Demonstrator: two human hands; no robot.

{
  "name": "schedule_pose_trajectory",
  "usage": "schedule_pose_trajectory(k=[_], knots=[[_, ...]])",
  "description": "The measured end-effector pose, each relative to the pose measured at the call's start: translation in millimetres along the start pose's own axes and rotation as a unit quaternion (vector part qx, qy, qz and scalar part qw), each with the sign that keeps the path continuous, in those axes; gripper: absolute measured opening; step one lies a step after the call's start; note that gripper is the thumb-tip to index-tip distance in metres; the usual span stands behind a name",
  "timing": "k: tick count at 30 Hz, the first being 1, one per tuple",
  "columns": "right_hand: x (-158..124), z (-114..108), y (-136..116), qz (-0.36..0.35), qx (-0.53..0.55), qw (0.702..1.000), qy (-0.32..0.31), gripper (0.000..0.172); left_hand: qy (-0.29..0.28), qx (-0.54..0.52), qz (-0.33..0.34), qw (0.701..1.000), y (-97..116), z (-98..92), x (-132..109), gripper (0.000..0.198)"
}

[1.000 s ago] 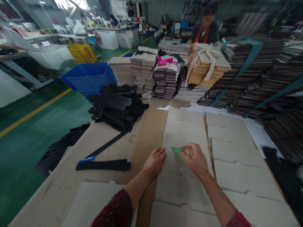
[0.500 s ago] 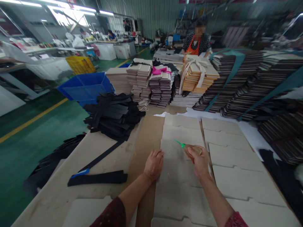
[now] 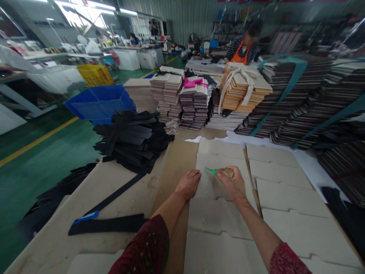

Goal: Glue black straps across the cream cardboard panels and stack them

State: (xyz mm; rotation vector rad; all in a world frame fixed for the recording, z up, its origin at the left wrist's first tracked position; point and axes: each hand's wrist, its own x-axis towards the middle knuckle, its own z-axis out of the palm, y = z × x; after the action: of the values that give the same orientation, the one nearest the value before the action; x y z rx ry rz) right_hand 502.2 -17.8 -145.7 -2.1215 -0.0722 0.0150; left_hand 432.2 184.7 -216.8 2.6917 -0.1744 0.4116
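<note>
My right hand is closed around a small brown squeeze bottle with a green nozzle, its tip pointing left just over a grey card panel. My left hand rests with bent fingers on the left edge of that same panel and holds nothing. The panel belongs to a column of overlapping grey card panels laid along the table. A second column of grey panels lies to the right.
A black strip with a blue end lies at the left. A heap of black strips sits beyond it. Tied stacks of boards fill the back and right. A blue bin stands at left. A person in an orange apron works behind.
My right hand and the bottle moved forward along the column, from a nearer panel to one farther up. My left hand followed along the panels' left edge. The view shifted slightly.
</note>
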Motion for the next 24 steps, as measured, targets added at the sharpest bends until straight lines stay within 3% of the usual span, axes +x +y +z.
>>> schedule_pose_trajectory(k=[8,15,24], knots=[[8.7,8.1,-4.6,-0.042,-0.067,0.997,-0.021,0.042,0.010,0.003,0.006,1.000,-1.3,2.5,1.3,0.031],[13.7,4.9,-24.5,-0.083,-0.222,0.971,-0.036,0.030,0.017,0.004,0.008,1.000,-0.6,1.9,0.9,0.031],[22.7,-7.9,-30.2,-0.077,-0.273,0.956,-0.070,0.028,0.025,0.001,0.011,1.000,-2.1,3.7,0.1,0.029]])
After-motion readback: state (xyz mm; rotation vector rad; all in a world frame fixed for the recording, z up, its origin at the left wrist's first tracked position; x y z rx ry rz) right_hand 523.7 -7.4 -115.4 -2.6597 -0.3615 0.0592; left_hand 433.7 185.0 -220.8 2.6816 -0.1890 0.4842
